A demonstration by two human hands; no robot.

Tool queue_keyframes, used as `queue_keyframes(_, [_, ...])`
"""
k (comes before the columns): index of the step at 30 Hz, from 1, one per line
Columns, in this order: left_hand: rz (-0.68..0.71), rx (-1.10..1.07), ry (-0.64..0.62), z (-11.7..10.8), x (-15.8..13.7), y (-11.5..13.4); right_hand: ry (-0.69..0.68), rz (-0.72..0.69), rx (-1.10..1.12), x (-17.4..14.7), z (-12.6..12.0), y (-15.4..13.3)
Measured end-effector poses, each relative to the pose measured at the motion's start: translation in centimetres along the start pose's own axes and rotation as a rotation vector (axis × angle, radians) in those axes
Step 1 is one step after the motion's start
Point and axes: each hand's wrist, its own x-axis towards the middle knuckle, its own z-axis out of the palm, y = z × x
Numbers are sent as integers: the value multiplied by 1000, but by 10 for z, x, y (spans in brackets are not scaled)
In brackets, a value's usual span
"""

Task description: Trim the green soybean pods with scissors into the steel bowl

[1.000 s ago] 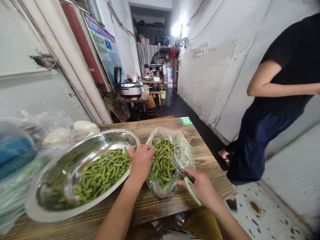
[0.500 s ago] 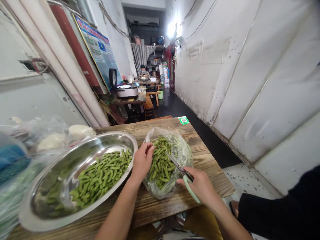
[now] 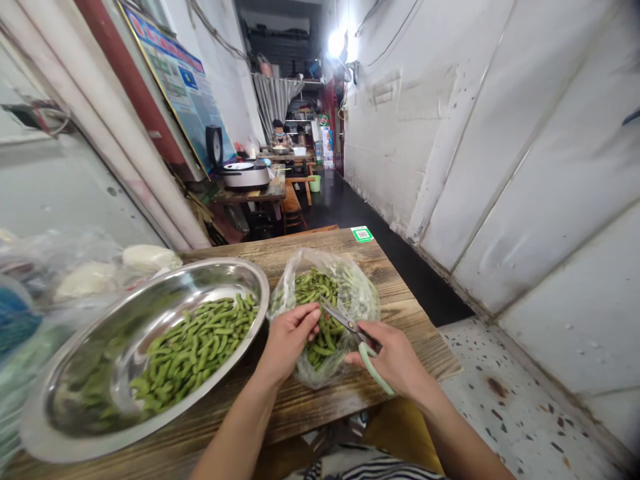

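The pods (image 3: 323,283) lie in a clear plastic bag (image 3: 364,297), open towards the person, on the wooden desk (image 3: 413,323), between and partly behind the two hands. The left grip (image 3: 286,341) is over the near left part of the bag, thumb and forefinger brought near each other at the scissors' tips; how tightly they close, and whether a pod is between them, I cannot tell. The right grip (image 3: 395,357) is curled round the green handles of the scissors (image 3: 345,322), whose blades point across the bag to the left fingertips; how far apart the blades stand is too small to tell.

Just left of the bag, a steel bowl (image 3: 117,370) holds a second, loosely spread lot of pods (image 3: 200,347), gathered towards its right side with bare metal at the left. Judging by these two lots, the work looks partway along: those in the bowl are probably done, those in the bag probably left. Whether the ends differ between the lots is too fine to see, so this is a guess, as is which share is larger.

Plastic bags (image 3: 93,280) crowd the bowl's far left; a rice cooker (image 3: 246,176) stands open beyond.
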Motion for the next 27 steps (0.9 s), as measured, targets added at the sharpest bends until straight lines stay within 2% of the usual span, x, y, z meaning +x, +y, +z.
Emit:
queue_keyframes(8, [25,84,-129,-5,-6,7,-87,-25,-36,-1,-6,-9])
queue_keyframes(14, [19,94,-164,-6,-5,3,-138,-21,-4,-3,-6,-13])
queue_keyframes(23, [-118,7,-226,-5,-5,-4,-182,-6,-8,1,2,1])
queue_keyframes(27, [-125,-209,-114,-8,-5,-2,-136,24,-1,1,-1,0])
